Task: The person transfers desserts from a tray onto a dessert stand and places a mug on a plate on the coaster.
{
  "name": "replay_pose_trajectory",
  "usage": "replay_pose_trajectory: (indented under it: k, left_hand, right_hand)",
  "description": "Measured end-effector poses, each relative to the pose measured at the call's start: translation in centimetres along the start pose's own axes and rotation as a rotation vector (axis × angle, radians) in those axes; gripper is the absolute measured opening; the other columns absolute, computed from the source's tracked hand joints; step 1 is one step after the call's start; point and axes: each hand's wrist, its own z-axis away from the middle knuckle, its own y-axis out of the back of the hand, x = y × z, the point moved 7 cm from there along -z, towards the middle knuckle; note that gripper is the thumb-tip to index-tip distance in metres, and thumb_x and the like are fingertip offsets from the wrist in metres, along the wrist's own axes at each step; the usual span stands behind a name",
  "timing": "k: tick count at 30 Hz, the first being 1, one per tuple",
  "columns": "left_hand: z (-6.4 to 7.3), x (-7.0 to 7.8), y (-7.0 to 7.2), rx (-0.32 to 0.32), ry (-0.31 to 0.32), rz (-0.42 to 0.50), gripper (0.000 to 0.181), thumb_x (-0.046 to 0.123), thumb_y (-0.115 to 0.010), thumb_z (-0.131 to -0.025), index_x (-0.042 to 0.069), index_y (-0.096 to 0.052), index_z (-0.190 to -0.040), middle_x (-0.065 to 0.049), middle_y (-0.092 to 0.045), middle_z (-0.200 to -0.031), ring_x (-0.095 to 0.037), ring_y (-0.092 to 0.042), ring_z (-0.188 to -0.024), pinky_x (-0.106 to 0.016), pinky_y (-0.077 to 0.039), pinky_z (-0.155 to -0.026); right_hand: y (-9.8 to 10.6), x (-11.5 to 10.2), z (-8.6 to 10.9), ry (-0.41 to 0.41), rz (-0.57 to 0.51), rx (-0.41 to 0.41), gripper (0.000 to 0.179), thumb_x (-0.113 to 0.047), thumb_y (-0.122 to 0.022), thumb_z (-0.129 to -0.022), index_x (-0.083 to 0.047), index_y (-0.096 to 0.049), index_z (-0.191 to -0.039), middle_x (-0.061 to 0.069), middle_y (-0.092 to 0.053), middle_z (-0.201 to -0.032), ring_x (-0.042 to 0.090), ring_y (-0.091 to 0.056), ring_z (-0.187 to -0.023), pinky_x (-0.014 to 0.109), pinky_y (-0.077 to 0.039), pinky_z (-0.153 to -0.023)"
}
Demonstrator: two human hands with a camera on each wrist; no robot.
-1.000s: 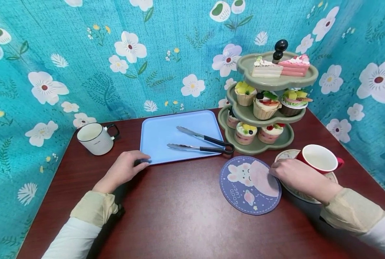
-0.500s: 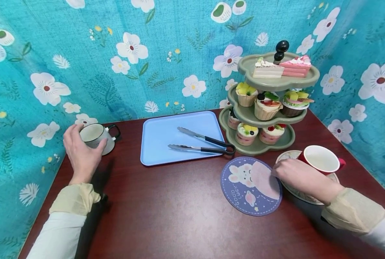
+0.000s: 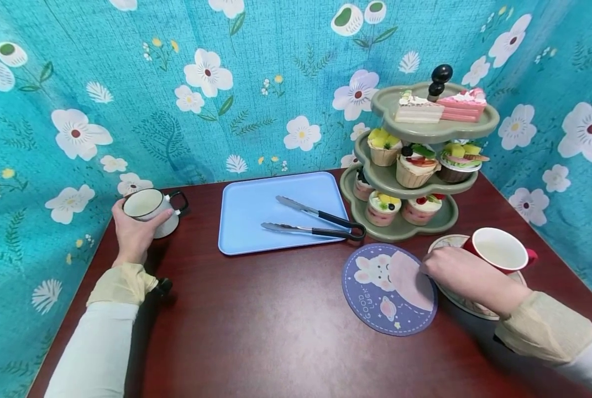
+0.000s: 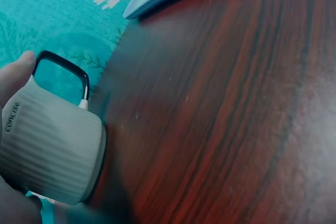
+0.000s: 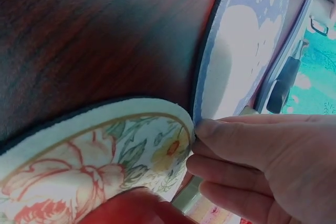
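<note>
At the table's left, my left hand grips a white mug with a dark rim and black handle, the thumb along its near side. The handle points right; in the left wrist view the mug's ribbed wall shows lettering. My right hand has its fingers curled at the right edge of a round purple bunny coaster. In the right wrist view the thumb presses that edge. Beside it lies a round floral coaster, with a red mug on it.
A blue tray lies at the middle back, with black-handled tongs resting across its right side. Right of it stands a green three-tier stand bearing cake slices and several cupcakes. A floral curtain borders the table.
My left hand has left the tray's front left corner, moved left to the white mug and closed round it. The right hand stays at the purple coaster's edge.
</note>
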Motion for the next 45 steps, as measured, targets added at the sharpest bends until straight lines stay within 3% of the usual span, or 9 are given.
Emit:
replay_pose_trajectory:
  k: [15, 27, 38, 45]
  left_hand:
    - [-0.9, -1.3, 0.0, 0.017, 0.074, 0.116, 0.097, 0.029, -0.087, -0.075, 0.031, -0.022, -0.147, 0.003, -0.032, -0.154, -0.010, -0.034, -0.132, -0.035, -0.035, -0.116]
    - [-1.3, -1.2, -0.1, 0.025, 0.074, 0.111, 0.095, 0.029, -0.086, -0.076, 0.029, -0.022, -0.147, 0.000, -0.030, -0.156, -0.014, -0.034, -0.135, -0.038, -0.036, -0.115]
    - [-0.4, -1.3, -0.4, 0.002, 0.053, 0.144, 0.096, 0.027, -0.087, -0.074, 0.030, -0.024, -0.146, 0.007, -0.036, -0.144, -0.010, -0.036, -0.128, -0.038, -0.038, -0.111]
    - [0.7, -0.2, -0.3, -0.012, 0.009, 0.126, 0.094, 0.028, -0.088, -0.074, 0.033, -0.027, -0.145, 0.007, -0.037, -0.145, -0.009, -0.036, -0.128, -0.037, -0.038, -0.111]
  right_hand:
    - [0.1, -0.3, 0.1, -0.006, -0.023, 0.016, 0.020, -0.005, -0.086, -0.069, -0.018, -0.075, -0.080, -0.005, -0.066, -0.066, 0.005, -0.057, -0.059, 0.022, -0.048, -0.053]
    - [0.2, -0.2, 0.2, -0.004, -0.003, 0.009, 0.021, -0.007, -0.088, -0.067, -0.016, -0.076, -0.083, -0.004, -0.068, -0.069, 0.007, -0.059, -0.062, 0.025, -0.052, -0.056]
    - [-0.1, -0.1, 0.3, -0.012, -0.018, -0.002, 0.025, -0.010, -0.090, -0.065, -0.014, -0.078, -0.086, -0.003, -0.070, -0.073, 0.008, -0.061, -0.066, 0.026, -0.055, -0.061]
    - [-0.2, 0.1, 0.2, -0.043, -0.040, -0.017, 0.024, -0.010, -0.090, -0.067, -0.016, -0.077, -0.087, -0.004, -0.070, -0.073, 0.008, -0.061, -0.066, 0.027, -0.055, -0.061]
